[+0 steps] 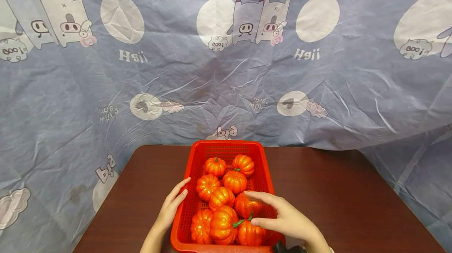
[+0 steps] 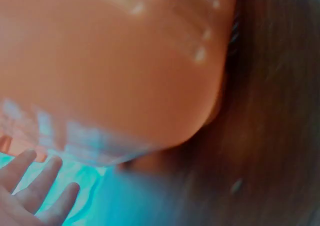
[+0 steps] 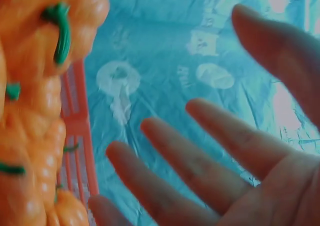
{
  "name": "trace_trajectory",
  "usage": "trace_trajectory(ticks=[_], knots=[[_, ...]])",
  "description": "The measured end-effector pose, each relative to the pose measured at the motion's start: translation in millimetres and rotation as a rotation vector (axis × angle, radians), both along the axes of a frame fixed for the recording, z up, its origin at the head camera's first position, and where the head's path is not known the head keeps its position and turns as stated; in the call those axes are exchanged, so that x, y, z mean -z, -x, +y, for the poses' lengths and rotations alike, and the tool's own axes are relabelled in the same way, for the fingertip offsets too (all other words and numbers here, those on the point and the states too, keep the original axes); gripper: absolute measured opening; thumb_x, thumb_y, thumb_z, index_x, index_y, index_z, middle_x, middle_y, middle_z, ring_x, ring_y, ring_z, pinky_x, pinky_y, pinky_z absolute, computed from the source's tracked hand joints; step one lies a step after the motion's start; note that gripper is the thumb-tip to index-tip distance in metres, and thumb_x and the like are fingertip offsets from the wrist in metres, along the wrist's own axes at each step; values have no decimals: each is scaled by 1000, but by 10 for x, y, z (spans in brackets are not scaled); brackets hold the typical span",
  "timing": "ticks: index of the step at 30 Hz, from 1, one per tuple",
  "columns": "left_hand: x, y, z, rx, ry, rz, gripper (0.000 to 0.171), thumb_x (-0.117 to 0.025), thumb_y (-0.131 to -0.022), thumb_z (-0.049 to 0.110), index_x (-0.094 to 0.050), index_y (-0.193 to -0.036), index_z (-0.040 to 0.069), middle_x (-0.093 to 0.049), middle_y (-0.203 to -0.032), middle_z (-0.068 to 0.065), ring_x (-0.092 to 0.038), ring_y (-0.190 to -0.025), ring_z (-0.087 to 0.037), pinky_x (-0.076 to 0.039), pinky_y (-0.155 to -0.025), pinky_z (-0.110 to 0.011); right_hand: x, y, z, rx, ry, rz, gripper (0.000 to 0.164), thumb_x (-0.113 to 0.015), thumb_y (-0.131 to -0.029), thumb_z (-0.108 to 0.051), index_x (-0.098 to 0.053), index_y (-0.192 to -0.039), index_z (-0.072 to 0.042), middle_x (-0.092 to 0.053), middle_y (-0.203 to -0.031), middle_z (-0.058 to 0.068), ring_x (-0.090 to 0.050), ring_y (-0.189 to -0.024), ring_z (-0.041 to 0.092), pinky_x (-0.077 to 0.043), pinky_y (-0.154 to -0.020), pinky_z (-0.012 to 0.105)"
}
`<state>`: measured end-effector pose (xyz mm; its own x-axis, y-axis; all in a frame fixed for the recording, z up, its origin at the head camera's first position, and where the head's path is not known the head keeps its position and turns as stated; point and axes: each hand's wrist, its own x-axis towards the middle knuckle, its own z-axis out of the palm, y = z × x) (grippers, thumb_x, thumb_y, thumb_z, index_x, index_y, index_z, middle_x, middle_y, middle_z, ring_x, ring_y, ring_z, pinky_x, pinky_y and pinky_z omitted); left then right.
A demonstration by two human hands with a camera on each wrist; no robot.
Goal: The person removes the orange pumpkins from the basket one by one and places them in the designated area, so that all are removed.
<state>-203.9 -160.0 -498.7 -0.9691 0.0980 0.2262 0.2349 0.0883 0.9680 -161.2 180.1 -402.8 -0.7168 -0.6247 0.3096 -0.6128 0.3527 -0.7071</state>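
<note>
The basket's walls seemingly keep the pumpkins together; left hand, fingers loosely extended, at its left; right hand, fingers parted, grasping nothing, over near-right pumpkins.

There were nine visible orange pumpkins, one red basket, one brown worktop, one patterned backdrop, one left hand and one right hand.

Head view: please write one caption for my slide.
Left hand at a red basket, right hand over the orange pumpkins inside.
</note>
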Motion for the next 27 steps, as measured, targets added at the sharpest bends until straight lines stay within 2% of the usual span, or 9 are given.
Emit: trace_trajectory(ticks=[3,6,11,15,18,22,27], knots=[[17,5,21,34,-68,-16,42,-41,-100,21,-41,-141,9,-33,-148,-8,-30,-131,-21,-31,-97,-19,32,11,-25,-76,64,-69,53,-67,-88,-23,-48,-137,-20,-54,-131,-2,-53,-116,19,-44,-93,31],[24,4,37,48,-112,-11,43,-39,-100,20,-40,-141,7,-32,-147,-11,-34,-128,-24,-35,-95,-20,60,38,-67,-136,117,-114,52,-67,-88,-18,-48,-136,-15,-55,-130,2,-54,-115,23,-46,-90,35],[42,6,45,52,-123,14,42,-38,-101,18,-40,-140,3,-33,-146,-15,-37,-125,-22,-36,-94,-19,133,85,-137,-177,180,-171,49,-69,-86,-14,-50,-132,-12,-57,-126,6,-54,-114,24,-48,-88,38],[47,4,45,51,-119,29,42,-38,-101,18,-40,-140,3,-33,-145,-15,-36,-126,-21,-34,-95,-18,183,115,-195,-180,203,-261,43,-70,-85,-14,-54,-124,-7,-58,-119,14,-57,-108,30,-50,-83,37],[40,-4,47,58,-123,36,42,-37,-101,18,-39,-140,2,-33,-145,-16,-37,-126,-21,-35,-95,-19,216,124,-232,-183,206,-301,36,-71,-84,-14,-57,-116,-3,-60,-111,19,-61,-100,29,-52,-79,35],[36,-12,46,64,-114,43,43,-37,-101,18,-38,-141,1,-32,-146,-18,-39,-125,-21,-37,-94,-19,252,124,-262,-182,205,-324,27,-71,-84,-13,-62,-107,-2,-65,-100,18,-65,-91,23,-53,-75,33],[39,-9,49,52,-111,17,43,-38,-101,20,-39,-141,4,-33,-146,-14,-38,-125,-21,-36,-94,-19,289,123,-293,-149,184,-364,21,-72,-83,-13,-66,-101,-4,-68,-95,14,-66,-85,16,-53,-74,30]])
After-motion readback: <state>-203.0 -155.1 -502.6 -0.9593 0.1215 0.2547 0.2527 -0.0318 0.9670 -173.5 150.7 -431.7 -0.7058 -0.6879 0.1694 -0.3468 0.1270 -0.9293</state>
